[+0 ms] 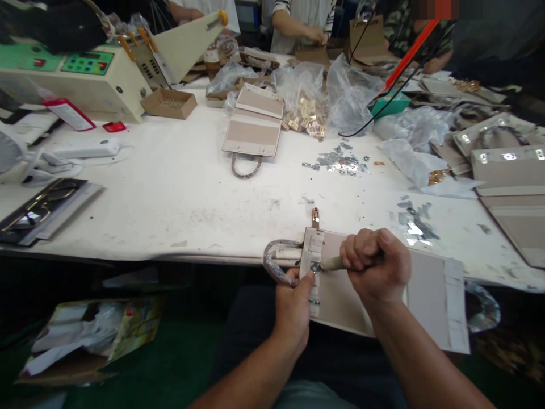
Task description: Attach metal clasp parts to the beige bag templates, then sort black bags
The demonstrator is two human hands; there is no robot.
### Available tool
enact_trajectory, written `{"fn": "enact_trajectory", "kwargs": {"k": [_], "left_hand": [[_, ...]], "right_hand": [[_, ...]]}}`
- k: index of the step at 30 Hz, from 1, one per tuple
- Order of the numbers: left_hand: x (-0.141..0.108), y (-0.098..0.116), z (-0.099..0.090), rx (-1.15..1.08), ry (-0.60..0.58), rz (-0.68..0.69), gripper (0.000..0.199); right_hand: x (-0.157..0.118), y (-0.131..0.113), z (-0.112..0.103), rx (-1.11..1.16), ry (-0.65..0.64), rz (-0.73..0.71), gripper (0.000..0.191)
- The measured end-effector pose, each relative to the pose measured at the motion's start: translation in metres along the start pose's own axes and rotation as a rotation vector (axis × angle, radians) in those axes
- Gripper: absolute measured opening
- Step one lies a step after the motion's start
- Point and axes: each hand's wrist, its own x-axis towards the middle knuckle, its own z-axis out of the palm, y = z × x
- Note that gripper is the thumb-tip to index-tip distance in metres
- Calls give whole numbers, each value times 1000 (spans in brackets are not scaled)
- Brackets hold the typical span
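A flat beige handbag panel lies tilted over the table's front edge and my lap, with a plastic-wrapped handle at its left end and another wrapped handle at its right. My left hand grips the left end, thumb on top beside a small square metal plate. In a fist, my right hand holds a tool with a pale tapered handle; it points left at the plate, and its tip is too small to make out. A gold metal tab sticks out from the panel's upper edge.
Loose silver plates and more silver pieces lie on the white table. Behind are another bag panel, a bag of gold fittings and a machine. Stacked panels lie right. Co-workers' hands are across the table.
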Motion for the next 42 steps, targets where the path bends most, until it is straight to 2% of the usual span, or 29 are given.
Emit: {"fn": "enact_trajectory", "kwargs": {"k": [5, 13, 16, 19, 21, 23, 25, 27, 29, 32, 35, 37, 40, 42], "left_hand": [[0, 1, 1, -10, -12, 3, 40], [-1, -1, 0, -22, -11, 3, 37], [-2, 0, 1, -26, -5, -12, 38], [-1, 2, 2, -11, 3, 5, 35], [-1, 4, 2, 5, 4, 16, 34], [-2, 6, 2, 8, -4, 16, 35], [-3, 7, 2, -8, -9, 23, 36], [-4, 8, 2, -28, -10, 35, 38], [-5, 8, 2, -34, -14, 36, 38], [-5, 7, 2, -24, -17, 41, 35], [-6, 7, 2, -7, 0, 48, 28], [-7, 8, 1, -14, -4, 40, 29], [-8, 9, 2, -33, -32, 49, 34], [-9, 10, 2, -39, -34, 66, 34]], "right_hand": [[-1, 1, 2, -20, -6, -1, 40], [9, 1, -9, 74, 320, 61, 36], [8, 3, -9, 82, 371, 58, 34], [0, 6, -2, 38, 272, 8, 37], [-6, 9, 6, -63, 108, -48, 39], [-7, 9, 15, -266, -86, -73, 42], [-3, 5, 25, -494, -261, -14, 47], [4, -2, 35, -638, -371, 70, 51], [9, -8, 39, -631, -384, 82, 53], [8, -7, 34, -533, -305, 20, 53], [3, -1, 26, -500, -258, 74, 51], [2, -2, 29, -469, -250, 85, 49], [3, -8, 43, -385, -301, -27, 49], [3, -9, 49, -411, -375, -59, 49]]}}
